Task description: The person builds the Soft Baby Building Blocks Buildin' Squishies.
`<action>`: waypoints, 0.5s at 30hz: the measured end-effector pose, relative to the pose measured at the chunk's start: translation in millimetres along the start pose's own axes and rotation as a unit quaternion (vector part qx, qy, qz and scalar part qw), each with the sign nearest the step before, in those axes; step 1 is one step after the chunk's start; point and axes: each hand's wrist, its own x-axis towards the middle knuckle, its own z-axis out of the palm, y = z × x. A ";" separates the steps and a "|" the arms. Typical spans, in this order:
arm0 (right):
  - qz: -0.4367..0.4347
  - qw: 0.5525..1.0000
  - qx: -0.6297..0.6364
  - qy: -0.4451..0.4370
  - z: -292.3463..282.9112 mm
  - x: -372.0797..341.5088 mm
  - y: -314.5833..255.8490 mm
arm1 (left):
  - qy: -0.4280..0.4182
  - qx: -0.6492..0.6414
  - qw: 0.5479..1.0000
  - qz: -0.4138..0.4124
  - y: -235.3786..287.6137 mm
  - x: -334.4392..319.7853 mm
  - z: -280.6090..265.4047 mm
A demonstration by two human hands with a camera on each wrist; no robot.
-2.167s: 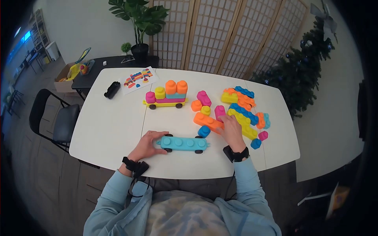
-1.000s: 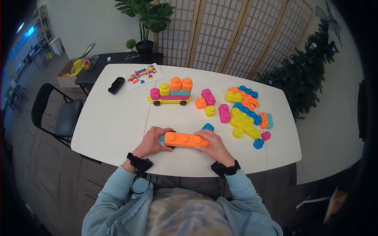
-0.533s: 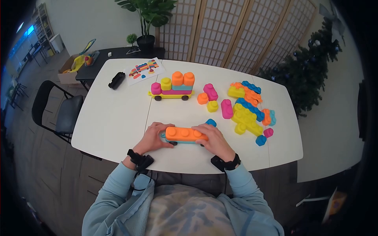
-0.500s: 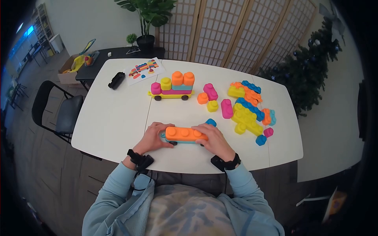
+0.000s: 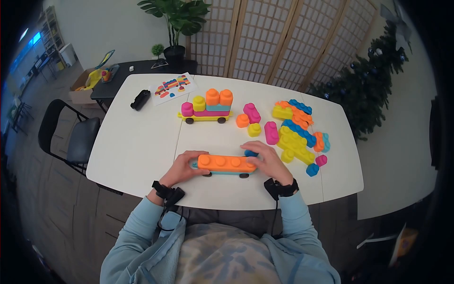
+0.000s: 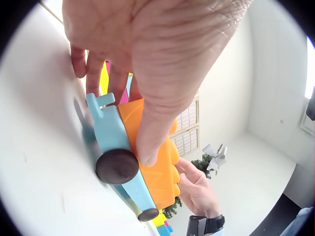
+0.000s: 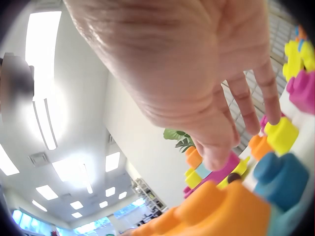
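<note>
A long orange building block sits on the light blue wheeled base, its studs facing up. My left hand grips this toy wagon at its left end, with the thumb against the orange block's near side and the fingers on the far side. My right hand is off the wagon's right end, thumb and fingers spread and holding nothing. Beneath its fingers, just behind the wagon, lies a small blue block, partly hidden by the hand in the head view.
A yellow wagon loaded with blocks stands farther back, near a printed picture sheet and a black object. Loose pink, orange and yellow blocks lie right of it. Joined yellow and blue blocks crowd the table's right side.
The right hand brought the orange block from the right onto the light blue base, then let go and moved right, over the small blue block. The left hand stays at the wagon's left end.
</note>
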 end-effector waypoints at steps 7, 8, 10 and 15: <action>-0.006 0.984 -0.173 -0.029 -14.0 8.1 46.7 | -0.013 0.001 1.000 0.005 -0.8 1.6 -2.0; -0.017 0.986 -0.160 -0.046 -13.0 10.1 48.8 | -0.014 -0.007 1.000 0.001 -0.4 1.0 -2.8; 0.022 0.991 -0.124 -0.041 -13.2 14.5 46.4 | -0.024 -0.023 0.999 0.003 5.5 -1.1 -7.2; 0.042 0.992 -0.116 0.004 -11.8 18.5 50.3 | -0.033 -0.083 0.996 0.006 6.4 -1.4 -10.6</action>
